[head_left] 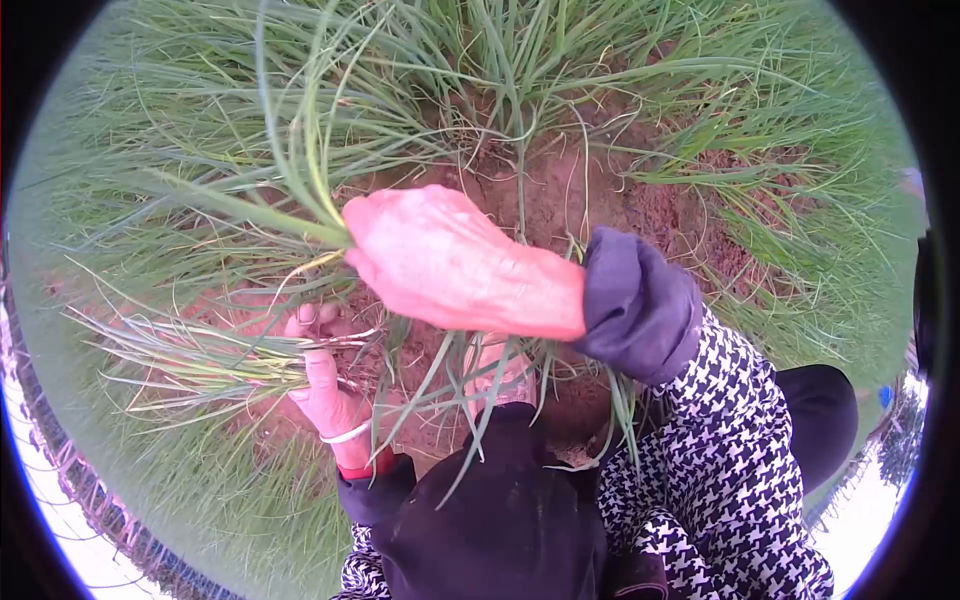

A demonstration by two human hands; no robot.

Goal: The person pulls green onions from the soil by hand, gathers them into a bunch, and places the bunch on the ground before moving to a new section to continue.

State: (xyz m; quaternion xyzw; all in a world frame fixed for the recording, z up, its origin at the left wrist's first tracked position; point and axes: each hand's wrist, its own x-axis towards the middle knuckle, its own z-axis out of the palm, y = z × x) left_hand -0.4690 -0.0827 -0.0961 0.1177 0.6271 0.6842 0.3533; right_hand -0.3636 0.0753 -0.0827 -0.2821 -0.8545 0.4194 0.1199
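Observation:
Long green leafy plants [312, 215] stick out to the upper left from my right hand [450, 260], whose fingers are pressed together round their lower ends. Lower down on the left, my left hand [325, 380] is closed on a bundle of thin green plants [215, 365], with the pale root ends by the thumb and the leaves fanning out leftward. A white bangle [347, 434] circles the left wrist. More long leaves hang below my right hand, and it hides where they start.
Dense green plants [520, 60] grow ahead and on both sides. Reddish-brown bare soil [600, 200] with loose stems on it lies in the middle. My dark-clothed knee [490, 510] is at the bottom, and a fence [75, 490] runs along the lower left edge.

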